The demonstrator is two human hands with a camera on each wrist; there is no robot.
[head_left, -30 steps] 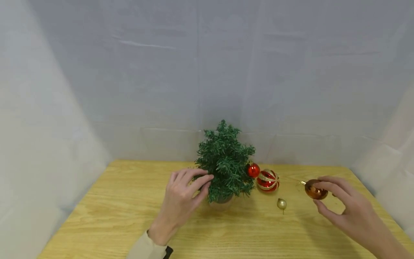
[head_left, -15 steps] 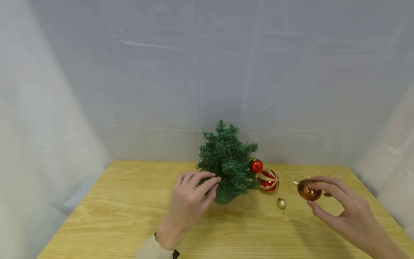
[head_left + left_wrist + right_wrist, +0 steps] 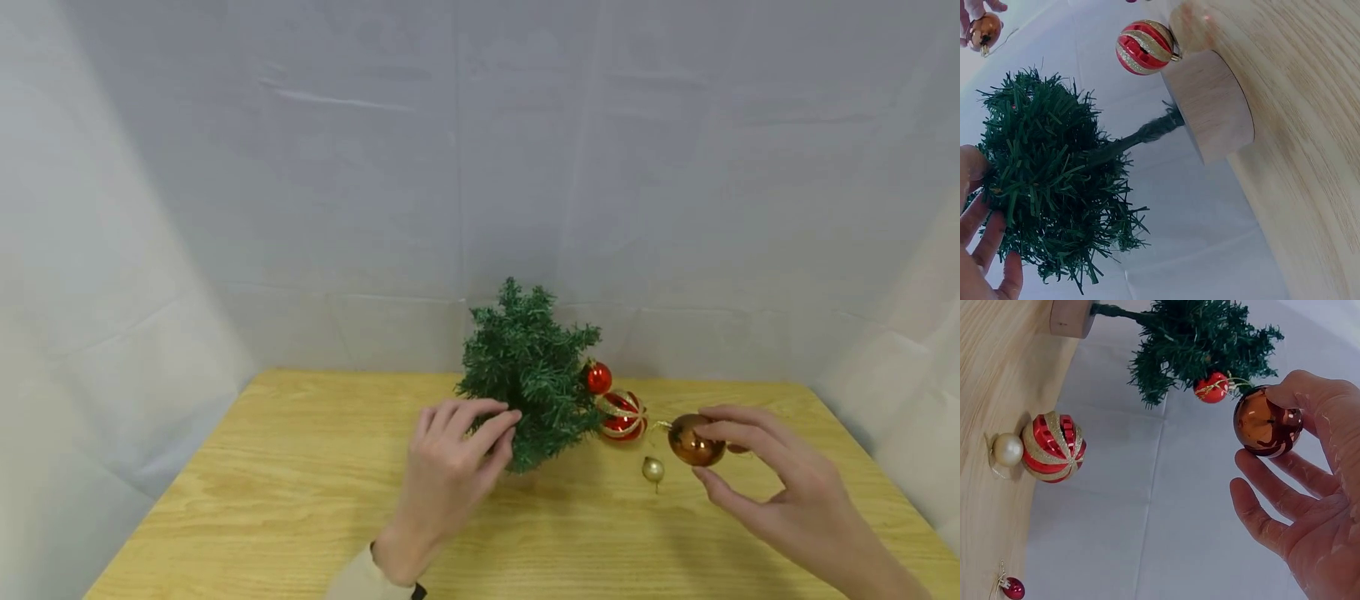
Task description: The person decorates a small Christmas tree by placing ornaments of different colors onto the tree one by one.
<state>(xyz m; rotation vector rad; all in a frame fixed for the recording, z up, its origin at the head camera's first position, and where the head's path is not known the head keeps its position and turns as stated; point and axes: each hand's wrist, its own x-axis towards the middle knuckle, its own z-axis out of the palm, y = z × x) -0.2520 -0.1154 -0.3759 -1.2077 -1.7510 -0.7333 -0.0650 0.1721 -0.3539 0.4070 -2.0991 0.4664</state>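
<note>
A small artificial Christmas tree [image 3: 528,371] with a round wooden base [image 3: 1210,103] stands on the table. At its near left side my left hand [image 3: 453,471] pinches the branches between thumb and fingers. A shiny red bauble [image 3: 598,378] hangs on the tree's right side. To the right, my right hand [image 3: 787,492] holds a copper-brown bauble [image 3: 696,440] above the table, between thumb and fingertips. Its cap and gold string point toward the tree, as the right wrist view [image 3: 1266,422] also shows.
A red-and-gold striped bauble [image 3: 622,417] lies behind a small pale gold bauble [image 3: 653,469], right of the tree. A little dark red bauble [image 3: 1014,588] lies farther right. White cloth [image 3: 360,183] hangs behind the wooden table [image 3: 247,500].
My right hand has carried the copper-brown bauble left toward the tree. My left hand has shifted right with the branches, and the hanging red bauble has moved right and slightly up.
</note>
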